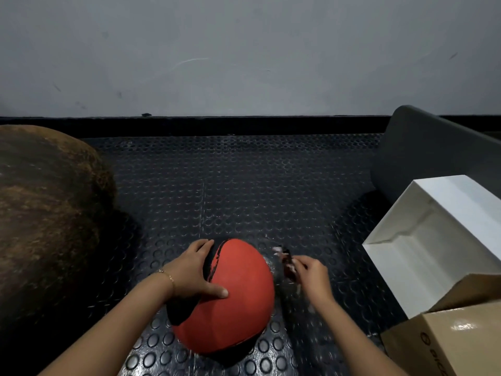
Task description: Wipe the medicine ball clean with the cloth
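A red and black medicine ball (233, 297) rests on the studded black rubber floor (244, 185) in the lower middle of the head view. My left hand (193, 270) lies flat on the ball's upper left side, fingers spread over the black seam. My right hand (311, 275) is just right of the ball, blurred by motion, fingers closed on a small dark and pinkish cloth (286, 263). The cloth hangs beside the ball's right edge; whether it touches the ball is unclear.
A large brown ball (46, 218) fills the left side. On the right stand a white box (433, 240), a cardboard box (447, 337) and a dark grey padded shape (433, 150). A grey wall (244, 50) with a black skirting closes the back.
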Tool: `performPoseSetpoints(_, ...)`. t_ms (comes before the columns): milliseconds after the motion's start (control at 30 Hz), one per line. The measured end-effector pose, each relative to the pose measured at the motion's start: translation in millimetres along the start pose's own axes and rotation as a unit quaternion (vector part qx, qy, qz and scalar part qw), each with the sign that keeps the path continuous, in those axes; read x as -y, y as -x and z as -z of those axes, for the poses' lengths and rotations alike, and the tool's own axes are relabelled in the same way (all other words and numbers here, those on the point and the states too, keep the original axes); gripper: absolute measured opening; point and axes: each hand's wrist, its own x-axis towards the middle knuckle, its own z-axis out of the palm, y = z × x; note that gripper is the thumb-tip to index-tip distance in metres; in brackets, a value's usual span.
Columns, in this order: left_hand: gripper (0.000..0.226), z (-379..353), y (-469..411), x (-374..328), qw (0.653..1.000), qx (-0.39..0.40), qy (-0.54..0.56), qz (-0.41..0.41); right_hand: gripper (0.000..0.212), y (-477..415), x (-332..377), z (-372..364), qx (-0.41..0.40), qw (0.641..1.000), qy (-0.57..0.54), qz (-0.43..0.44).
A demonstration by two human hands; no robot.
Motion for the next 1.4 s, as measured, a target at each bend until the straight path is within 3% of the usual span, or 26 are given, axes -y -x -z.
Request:
performPoseSetpoints(67,0.149,2,1,1,1.000,-0.003,0.005,0.000,0.020,-13,-13,16,-0.029,0.998,0.045,0.015)
performPoseSetpoints(167,0.136,1,-2,3,1.000,-0.012,0.002,-0.004,0.017,-28,-35,28,-0.024,0.987,0.148,0.063)
performPoseSetpoints(333,0.169,4,-9,1,1.000,0.006,-0.022,-0.014,0.018,-29,-75,15,-0.005,0.966,0.241,0.094)
performPoseSetpoints(533,0.164,4,-13,9,1.000,-0.002,-0.020,-0.017,0.023,-34,-97,0,-0.048,0.961,0.265,0.065)
performPoseSetpoints(600,0.162,4,-13,10,1.000,-0.002,-0.016,-0.016,0.032,-36,-98,-4,-0.012,0.958,0.283,0.044)
performPoseSetpoints(700,0.161,5,-13,11,1.000,-0.002,-0.013,-0.015,0.050,-37,-95,-11,0.105,0.929,0.353,0.017)
performPoseSetpoints(833,0.164,5,-12,9,1.000,0.000,-0.008,-0.013,0.060,-33,-97,-13,0.129,0.893,0.427,0.054)
performPoseSetpoints(900,0.164,5,-11,5,1.000,0.003,-0.012,-0.012,0.053,-26,-97,-12,0.125,0.876,0.459,0.080)
performPoseSetpoints(1067,0.135,2,-10,1,1.000,-0.009,-0.027,-0.006,0.042,-25,-90,-7,0.034,0.891,0.437,0.118)
performPoseSetpoints(1133,0.142,6,-10,3,1.000,0.006,-0.027,0.004,0.041,-27,-81,-5,0.069,0.894,0.430,0.101)
performPoseSetpoints(1233,0.157,8,-13,5,1.000,0.013,-0.010,0.004,0.046,-34,-74,-12,0.199,0.867,0.450,0.072)
performPoseSetpoints(1300,0.155,10,-17,4,1.000,0.011,-0.010,0.006,0.046,-38,-64,-15,0.243,0.839,0.482,0.063)
performPoseSetpoints(1367,0.147,11,-18,0,0.999,0.019,-0.031,0.012,0.044,-42,-57,-13,0.246,0.820,0.514,0.056)
performPoseSetpoints(1400,0.144,12,-17,-3,0.999,0.030,-0.039,0.014,0.043,-43,-53,-12,0.233,0.829,0.504,0.065)
